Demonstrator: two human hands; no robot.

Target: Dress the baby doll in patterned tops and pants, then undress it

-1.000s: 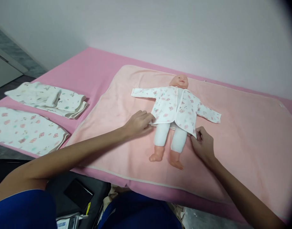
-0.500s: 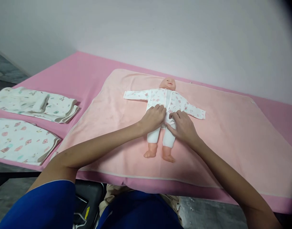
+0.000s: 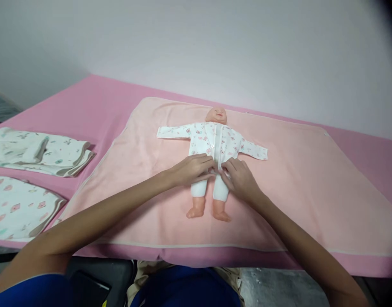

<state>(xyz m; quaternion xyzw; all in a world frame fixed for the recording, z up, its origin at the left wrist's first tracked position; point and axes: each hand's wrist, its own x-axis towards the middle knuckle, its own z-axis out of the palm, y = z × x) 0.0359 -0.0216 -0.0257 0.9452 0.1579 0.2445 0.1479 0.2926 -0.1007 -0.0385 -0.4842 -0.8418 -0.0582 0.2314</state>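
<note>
A baby doll (image 3: pixel 216 115) lies on its back on a peach blanket (image 3: pixel 298 187), arms spread. It wears a white printed shirt (image 3: pixel 211 141) and white trousers (image 3: pixel 198 188). My left hand (image 3: pixel 193 169) and my right hand (image 3: pixel 238 179) meet at the shirt's lower hem, over the doll's waist. Both hands have their fingers pinched on the shirt's two front edges, which lie closed down the middle. The doll's bare feet (image 3: pixel 208 212) point toward me.
The blanket lies on a pink mattress (image 3: pixel 96 102) against a white wall. Folded printed baby clothes (image 3: pixel 45 150) and a second folded printed cloth (image 3: pixel 16 209) sit at the left. A dark chair or case (image 3: pixel 96 285) stands below the near edge.
The open shirt fronts have been drawn together over the doll's chest. Both hands moved from the outer hem corners to the centre, then down to the lower hem.
</note>
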